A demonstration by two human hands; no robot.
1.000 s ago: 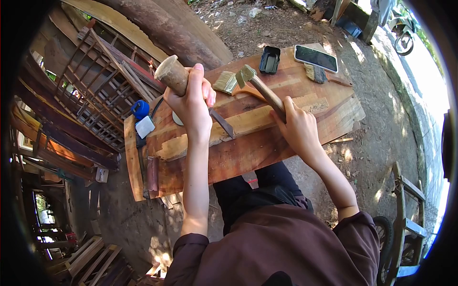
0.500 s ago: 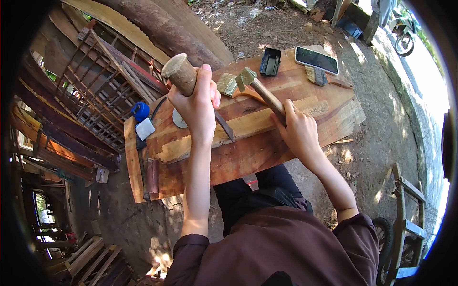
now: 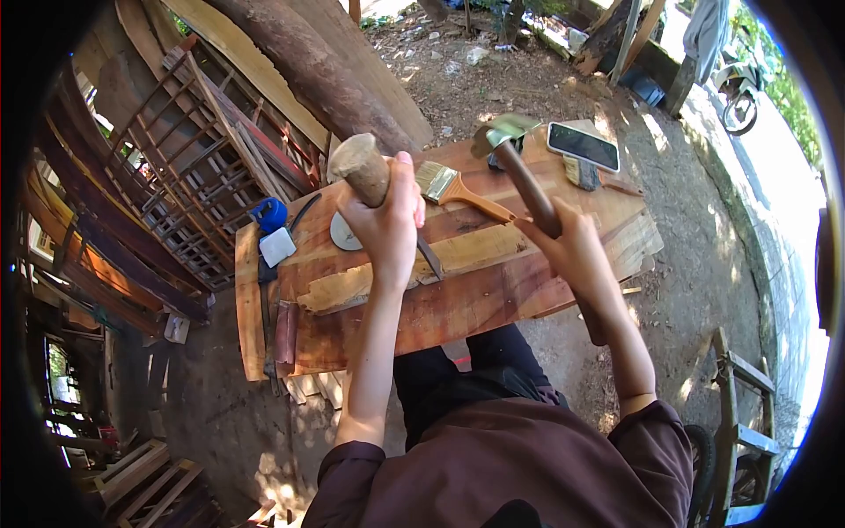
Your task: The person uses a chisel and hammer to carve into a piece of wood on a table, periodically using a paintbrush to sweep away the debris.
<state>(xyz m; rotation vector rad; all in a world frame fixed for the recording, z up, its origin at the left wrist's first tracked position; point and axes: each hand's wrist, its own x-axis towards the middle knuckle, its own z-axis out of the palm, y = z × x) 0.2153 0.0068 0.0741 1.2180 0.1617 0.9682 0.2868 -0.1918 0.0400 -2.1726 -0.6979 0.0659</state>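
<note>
My left hand (image 3: 387,227) is wrapped round the thick wooden handle of a chisel (image 3: 359,167). Its blade slants down, and the tip meets the wooden slab (image 3: 493,304) beside a pale, rough strip (image 3: 339,286). In my right hand (image 3: 568,239) is a hammer (image 3: 532,192), gripped by its wooden handle, its blurred head raised to the right of the chisel. Between the two hands a paintbrush (image 3: 466,195) with an orange handle lies on the slab. A pale disc (image 3: 342,232) is partly hidden behind my left hand.
On the slab's far right lie a phone (image 3: 584,146) and a second brush (image 3: 583,173). A blue roll-shaped item (image 3: 269,214), a white square piece (image 3: 277,247) and a reddish-brown block (image 3: 286,333) are at the left. A metal grille (image 3: 189,154) leans beyond.
The hammer has swung up and away from the chisel, to the right. The camera view has tilted slightly. My left hand keeps its hold, with the chisel tip still at the slab.
</note>
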